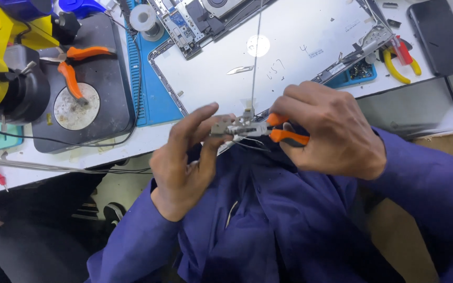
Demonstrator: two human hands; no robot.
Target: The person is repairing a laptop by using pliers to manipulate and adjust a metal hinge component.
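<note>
With our left hand [184,157] pinching the small metal part [225,127] just above the table [132,144] edge and our right hand [331,131] clenched on the orange-handled pliers [268,130], we should squeeze gently and keep both wrists steady so the jaws don't slip

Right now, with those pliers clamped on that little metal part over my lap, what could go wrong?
1. The small metal part is pinched only by the left hand fingertips; if the orange-handled pliers in the right hand slip, they could nip a finger.
2. Held off the white table, over the lap, a dropped part may be lost.
3. The thin wire may snag.
</note>
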